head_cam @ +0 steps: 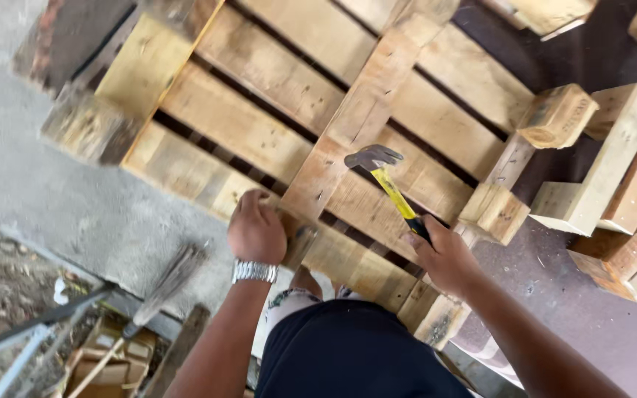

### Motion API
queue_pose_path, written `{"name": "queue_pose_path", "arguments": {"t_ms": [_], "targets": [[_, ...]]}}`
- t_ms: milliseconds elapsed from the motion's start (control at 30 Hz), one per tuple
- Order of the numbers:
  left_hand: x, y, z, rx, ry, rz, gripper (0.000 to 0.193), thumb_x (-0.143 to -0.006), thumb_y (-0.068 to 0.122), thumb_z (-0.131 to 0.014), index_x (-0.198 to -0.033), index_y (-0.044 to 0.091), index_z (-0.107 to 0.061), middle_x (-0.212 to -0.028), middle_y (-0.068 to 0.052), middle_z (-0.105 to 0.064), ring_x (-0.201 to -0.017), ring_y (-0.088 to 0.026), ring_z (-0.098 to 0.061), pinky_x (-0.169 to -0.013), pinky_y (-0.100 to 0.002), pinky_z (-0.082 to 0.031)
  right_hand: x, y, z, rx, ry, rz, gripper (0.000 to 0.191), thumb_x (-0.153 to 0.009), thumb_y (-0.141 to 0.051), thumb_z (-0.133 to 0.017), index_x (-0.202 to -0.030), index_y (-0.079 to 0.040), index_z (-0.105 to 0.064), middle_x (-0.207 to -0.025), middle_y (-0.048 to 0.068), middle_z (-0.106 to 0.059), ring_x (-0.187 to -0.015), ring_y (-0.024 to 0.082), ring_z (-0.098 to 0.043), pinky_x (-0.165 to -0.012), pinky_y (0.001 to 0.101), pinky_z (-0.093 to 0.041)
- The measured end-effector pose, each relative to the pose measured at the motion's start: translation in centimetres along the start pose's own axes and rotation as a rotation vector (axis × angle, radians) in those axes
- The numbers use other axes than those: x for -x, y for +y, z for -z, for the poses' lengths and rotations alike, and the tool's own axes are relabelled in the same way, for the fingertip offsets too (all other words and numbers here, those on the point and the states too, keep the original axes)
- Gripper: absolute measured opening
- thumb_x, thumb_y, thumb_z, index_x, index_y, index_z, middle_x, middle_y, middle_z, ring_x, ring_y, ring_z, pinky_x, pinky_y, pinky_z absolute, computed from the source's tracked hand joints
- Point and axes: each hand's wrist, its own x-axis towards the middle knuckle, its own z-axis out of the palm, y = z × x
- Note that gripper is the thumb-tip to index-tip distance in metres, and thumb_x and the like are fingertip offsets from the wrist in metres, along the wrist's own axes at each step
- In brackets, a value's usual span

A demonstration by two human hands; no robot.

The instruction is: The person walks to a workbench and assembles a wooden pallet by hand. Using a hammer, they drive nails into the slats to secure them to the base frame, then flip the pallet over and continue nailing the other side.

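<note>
A wooden pallet (259, 133) lies upside down on the concrete floor, its slats and cross boards facing up. My right hand (442, 256) grips the black end of a claw hammer (386, 179) with a yellow handle; its steel head hovers over the middle cross board (348, 125). My left hand (256, 228), with a metal watch on the wrist, is closed over the near edge of the pallet's front slat. My dark shorts fill the bottom centre.
Loose wooden blocks (558, 114) and boards (621, 155) lie to the right on a darker floor. A broom (167, 284) and a cardboard box (108, 361) with sticks are at the lower left, beside metal bars (31, 332).
</note>
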Motion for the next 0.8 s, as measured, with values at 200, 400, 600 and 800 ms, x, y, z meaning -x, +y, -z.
{"name": "queue_pose_path", "arguments": {"t_ms": [200, 400, 600, 800], "targets": [[-0.1, 0.8, -0.5, -0.086, -0.013, 0.079, 0.022, -0.098, 0.014, -0.05, -0.107, 0.011, -0.07, -0.097, -0.016, -0.074, -0.082, -0.039, -0.07, -0.069, -0.05, -0.055, -3.6, -1.3, 4.6, -0.193, 0.198, 0.07, 0.026, -0.104, -0.034, -0.051, -0.098, -0.009, -0.052, -0.066, 0.003, -0.054, -0.053, 0.014, -0.05, -0.044, 0.0334, -0.043], [-0.4, 1.4, -0.9, -0.092, 0.009, 0.03, 0.022, -0.099, 0.013, -0.05, -0.106, 0.01, -0.07, -0.096, -0.016, -0.074, -0.082, -0.036, -0.071, -0.068, -0.047, -0.055, -8.2, 1.8, 5.3, -1.236, 0.308, 0.282, 0.027, -0.11, -0.035, -0.048, -0.1, -0.01, -0.048, -0.065, -0.001, -0.047, -0.05, 0.01, -0.047, -0.043, 0.0294, -0.046], [-0.7, 0.8, -1.5, -0.138, -0.059, 0.095, 0.024, -0.1, 0.012, -0.047, -0.106, 0.009, -0.07, -0.093, -0.014, -0.074, -0.079, -0.032, -0.071, -0.068, -0.044, -0.056, -9.3, -3.1, 2.8, -1.306, 0.62, -0.125, 0.034, -0.109, -0.04, -0.033, -0.101, -0.011, -0.051, -0.064, 0.001, -0.055, -0.049, 0.01, -0.053, -0.041, 0.0296, -0.049], [-0.2, 1.1, -1.8, -0.163, -0.042, 0.038, 0.026, -0.099, 0.009, -0.046, -0.105, 0.008, -0.071, -0.095, -0.015, -0.075, -0.082, -0.032, -0.072, -0.071, -0.045, -0.057, -7.8, -0.3, 8.0, -0.874, 0.11, -0.149, 0.018, -0.107, -0.028, -0.046, -0.115, -0.013, -0.054, -0.067, 0.001, -0.054, -0.046, 0.01, -0.045, -0.034, 0.0283, -0.037]]}}
